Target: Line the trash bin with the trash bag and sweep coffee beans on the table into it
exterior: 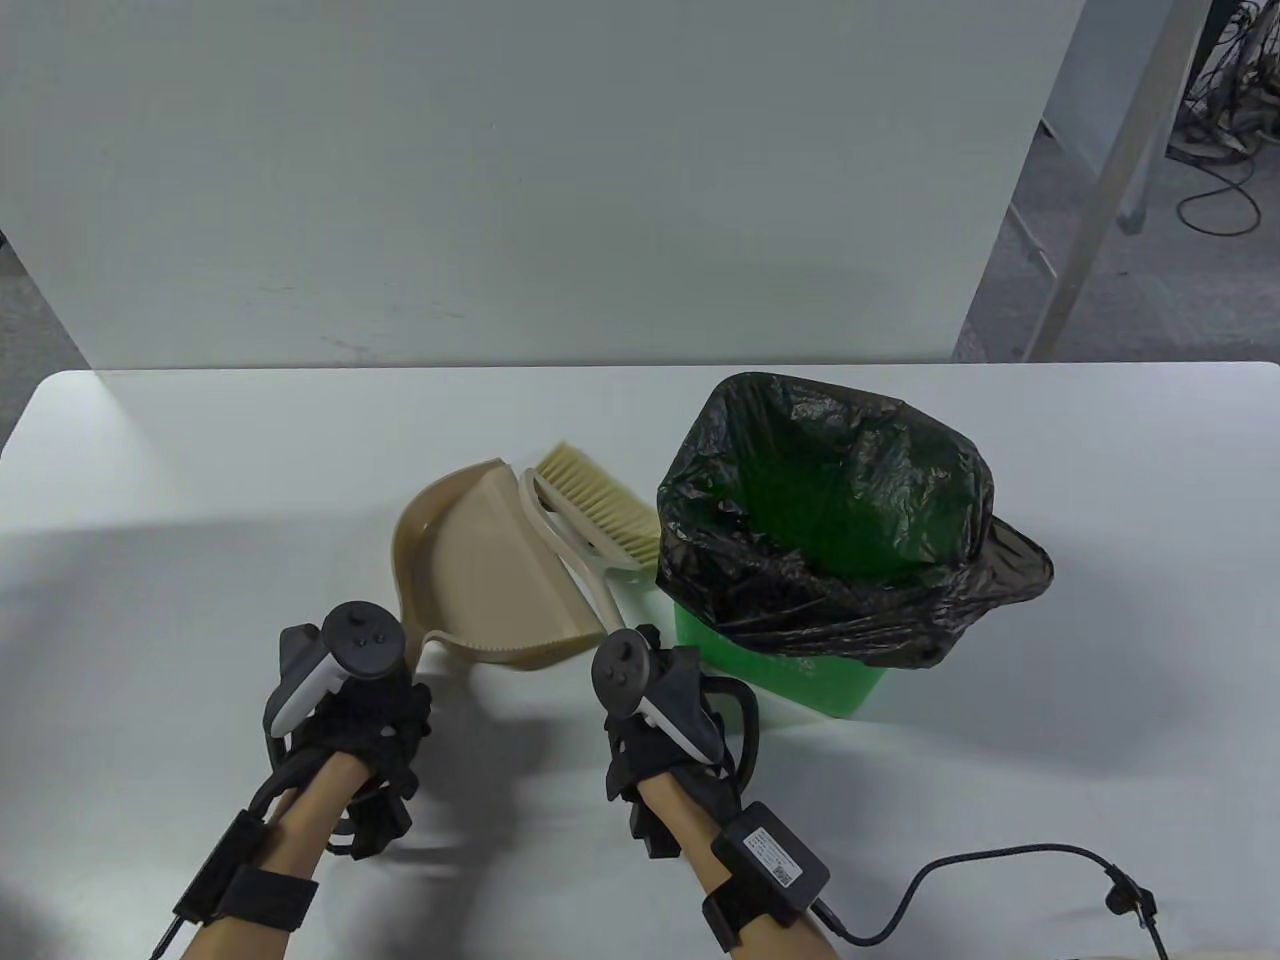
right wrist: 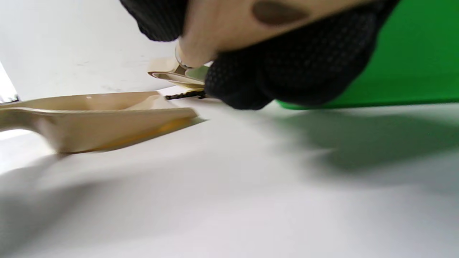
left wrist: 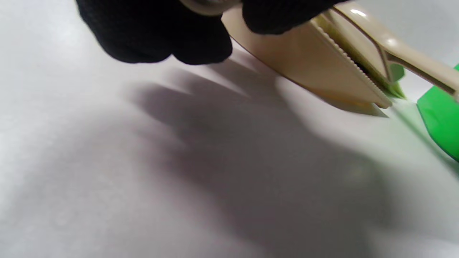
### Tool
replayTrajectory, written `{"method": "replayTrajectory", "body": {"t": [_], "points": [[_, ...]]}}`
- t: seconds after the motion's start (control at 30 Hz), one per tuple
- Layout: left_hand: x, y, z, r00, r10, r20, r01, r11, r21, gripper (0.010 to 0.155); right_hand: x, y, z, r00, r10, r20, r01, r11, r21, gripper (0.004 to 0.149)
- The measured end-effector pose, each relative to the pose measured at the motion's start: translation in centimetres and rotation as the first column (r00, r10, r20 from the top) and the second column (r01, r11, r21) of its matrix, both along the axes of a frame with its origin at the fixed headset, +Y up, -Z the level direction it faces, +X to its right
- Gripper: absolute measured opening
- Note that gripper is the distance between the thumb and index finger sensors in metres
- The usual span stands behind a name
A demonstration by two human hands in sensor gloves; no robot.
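The green trash bin [exterior: 790, 670] stands at the right of the middle, lined with the black trash bag [exterior: 830, 520], whose rim folds over the outside. A tan dustpan [exterior: 480, 570] lies to the bin's left, and my left hand [exterior: 370, 700] grips its handle. The cream brush [exterior: 590, 505] lies between dustpan and bin; my right hand [exterior: 650, 700] holds its handle. In the left wrist view gloved fingers [left wrist: 161, 32] curl over the dustpan [left wrist: 315, 61]. In the right wrist view gloved fingers [right wrist: 287, 68] wrap the beige handle [right wrist: 222, 32] in front of the bin [right wrist: 412, 64]. I see no coffee beans on the table.
The white table [exterior: 200, 480] runs to a far edge against a pale wall panel. A black cable [exterior: 1000, 870] trails from my right wrist along the near right. In the right wrist view a thin dark strand [right wrist: 186, 95] lies near the dustpan [right wrist: 96, 118]; I cannot identify it.
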State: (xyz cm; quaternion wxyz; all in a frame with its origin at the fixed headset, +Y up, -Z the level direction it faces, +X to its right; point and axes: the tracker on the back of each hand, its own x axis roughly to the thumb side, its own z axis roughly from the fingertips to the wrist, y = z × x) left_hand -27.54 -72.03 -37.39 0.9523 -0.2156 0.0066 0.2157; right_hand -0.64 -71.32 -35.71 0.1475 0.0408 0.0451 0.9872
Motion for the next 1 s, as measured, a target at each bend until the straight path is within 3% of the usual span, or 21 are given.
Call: {"method": "replayTrajectory", "body": {"t": [0.2,0.37,0.5,0.67,0.83,1.0], "points": [[0.8,0.0,0.2,1.000,0.008,0.001,-0.008,1.000,0.018,0.082,-0.7,1.3,0.7,0.951,-0.194,-0.241,0.190,0.981,-0.040,0.057],[0.5,0.1,0.3,0.999,0.032,-0.011,-0.031,0.999,0.033,0.082,-0.8,3.0,1.5,0.890,-0.323,-0.321,0.334,0.942,-0.020,0.056],[0.2,0.3,0.4,0.999,0.039,-0.016,-0.038,0.999,0.039,0.081,-0.1,3.7,1.6,0.914,-0.288,-0.287,0.318,0.946,0.061,0.056],[0.0,0.6,0.4,0.999,0.039,-0.023,-0.038,0.998,0.048,0.081,0.5,3.6,0.8,0.981,-0.147,-0.126,0.166,0.974,0.152,0.056],[-0.3,1.1,0.4,0.999,0.020,-0.026,-0.019,0.997,0.069,0.080,0.0,2.5,-0.9,0.999,-0.037,0.014,0.035,0.995,0.098,0.056],[-0.9,1.3,0.4,0.999,0.001,-0.036,0.002,0.997,0.083,0.080,-1.8,1.3,-2.0,1.000,-0.020,-0.019,0.021,0.999,0.030,0.056]]}}
